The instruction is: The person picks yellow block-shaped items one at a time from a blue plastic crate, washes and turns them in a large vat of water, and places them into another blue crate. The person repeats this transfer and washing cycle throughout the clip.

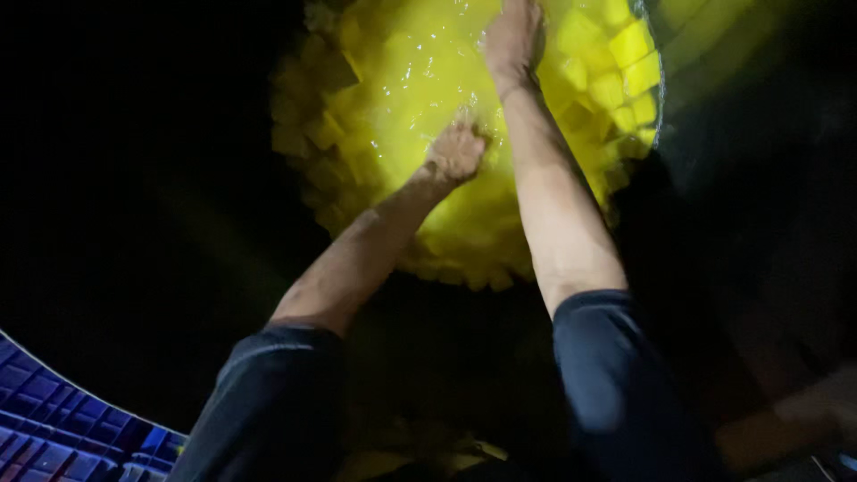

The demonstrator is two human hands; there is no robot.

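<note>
Both my arms reach down into a dark vat filled with bright yellow liquid [420, 80] and many floating yellow cubes [625, 76]. My left hand [455, 150] is half sunk in the liquid near the middle, its fingers hidden under the surface. My right hand [511, 37] is farther out at the top, also dipped into the liquid among the cubes. Whether either hand holds a cube is hidden by the liquid. Dark sleeves are pushed up to my elbows.
The vat's dark wall [741, 178] curves around the lit yellow pool. A blue plastic crate with a grid pattern [62, 428] sits at the lower left. Everything else is in darkness.
</note>
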